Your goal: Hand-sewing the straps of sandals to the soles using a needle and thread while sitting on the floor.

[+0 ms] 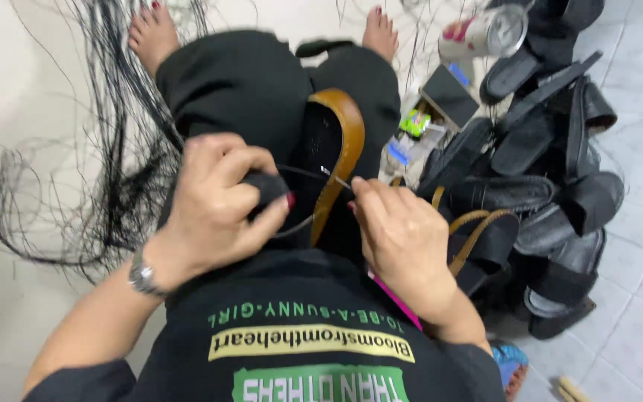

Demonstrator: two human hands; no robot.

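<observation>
Here we clench our left hand [217, 197] around the sandal's [333, 152] black strap while our right hand [403, 238] pinches a thin needle [340, 181] just beside it; the sole between both hands looks light, flexible, best gripped along its tan rim

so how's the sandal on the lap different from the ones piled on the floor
The lap sandal has a tan edge round its sole; most of the pile looks all black, though a few straps there are tan. The lap sandal lies alone on the knees, with the left hand gripping one end and the right hand pinching a needle at it; the pile lies heaped and untouched on the tiles. Both have dark soles.
</observation>
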